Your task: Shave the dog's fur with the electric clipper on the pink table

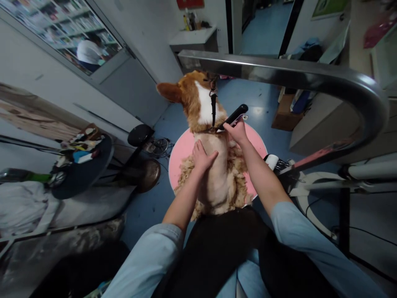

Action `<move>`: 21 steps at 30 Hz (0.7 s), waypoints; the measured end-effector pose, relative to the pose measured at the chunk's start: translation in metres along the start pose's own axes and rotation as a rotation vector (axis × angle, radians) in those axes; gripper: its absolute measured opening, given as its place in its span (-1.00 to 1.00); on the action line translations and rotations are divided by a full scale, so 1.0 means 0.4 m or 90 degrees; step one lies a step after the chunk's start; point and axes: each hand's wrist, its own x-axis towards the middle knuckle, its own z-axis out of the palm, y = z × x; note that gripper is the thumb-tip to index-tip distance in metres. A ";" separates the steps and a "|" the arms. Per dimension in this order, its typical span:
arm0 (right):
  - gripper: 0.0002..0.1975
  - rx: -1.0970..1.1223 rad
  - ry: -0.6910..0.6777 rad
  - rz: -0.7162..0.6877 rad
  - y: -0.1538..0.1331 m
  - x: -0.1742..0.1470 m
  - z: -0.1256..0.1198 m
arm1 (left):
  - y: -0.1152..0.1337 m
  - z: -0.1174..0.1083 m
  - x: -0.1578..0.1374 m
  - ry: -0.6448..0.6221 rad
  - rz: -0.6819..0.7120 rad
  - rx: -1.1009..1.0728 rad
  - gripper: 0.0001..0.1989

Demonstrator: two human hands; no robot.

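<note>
A dog with a brown and white head sits on a round pink grooming table, its back shorn close. A black strap runs down over its neck. My left hand lies on the shorn back with its fingers stretched out. Closed around black hair clippers, my right hand is at the right side of the dog's neck, where the clipper head meets the fur at the collar line. Clumps of cut fur lie on both sides of the dog.
A curved metal bar arches above the table. On the left are a dark round side table with tools and a black stool. A cardboard box stands at right. Another person shows through the door window.
</note>
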 end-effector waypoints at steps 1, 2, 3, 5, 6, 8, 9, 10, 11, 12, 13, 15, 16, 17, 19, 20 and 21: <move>-0.57 0.003 0.015 -0.002 -0.002 0.002 0.000 | 0.000 0.003 0.000 0.003 -0.001 0.000 0.13; -0.57 0.000 0.020 -0.002 -0.005 0.002 0.002 | 0.000 0.006 -0.001 0.007 -0.003 0.001 0.13; -0.57 -0.011 0.015 0.000 -0.009 0.000 0.004 | 0.000 0.008 -0.001 0.010 -0.003 0.003 0.13; -0.56 -0.051 -0.012 0.005 -0.017 -0.007 0.007 | 0.000 0.012 -0.002 0.009 -0.001 0.007 0.13; -0.54 -0.071 -0.021 0.007 -0.021 -0.011 0.008 | 0.001 0.013 -0.003 0.007 -0.002 0.009 0.13; -0.52 -0.091 -0.005 0.004 -0.027 -0.015 0.010 | 0.002 0.016 -0.003 0.002 0.001 0.011 0.13; -0.51 -0.094 0.016 0.002 -0.029 -0.015 0.011 | 0.004 0.018 -0.004 0.002 0.002 0.011 0.13; -0.51 -0.094 0.035 -0.002 -0.031 -0.015 0.012 | 0.005 0.021 -0.004 0.005 0.004 0.011 0.13; -0.50 -0.096 0.045 -0.004 -0.032 -0.013 0.014 | 0.006 0.023 -0.005 0.006 0.004 0.010 0.13; -0.49 -0.103 0.043 -0.006 -0.033 -0.011 0.015 | 0.008 0.026 -0.005 0.007 0.003 0.009 0.13; -0.47 -0.114 0.027 -0.006 -0.033 -0.010 0.015 | 0.009 0.029 -0.005 0.007 0.001 0.008 0.14; -0.45 -0.141 -0.024 -0.011 -0.034 -0.006 0.011 | 0.012 0.032 -0.006 0.007 -0.004 0.007 0.14; -0.45 -0.151 -0.054 -0.016 -0.034 -0.003 0.009 | 0.013 0.032 -0.006 0.008 -0.004 0.006 0.13; -0.46 -0.156 -0.080 -0.024 -0.034 0.001 0.006 | 0.015 0.032 -0.007 0.009 -0.003 0.006 0.13; -0.48 -0.144 -0.098 -0.035 -0.033 0.011 0.003 | 0.017 0.030 -0.008 0.007 -0.001 0.005 0.13; -0.49 -0.128 -0.085 -0.037 -0.032 0.016 0.003 | 0.017 0.030 -0.008 0.005 -0.002 0.004 0.13; -0.50 -0.111 -0.063 -0.035 -0.030 0.020 0.003 | 0.017 0.030 -0.007 0.004 -0.002 0.002 0.13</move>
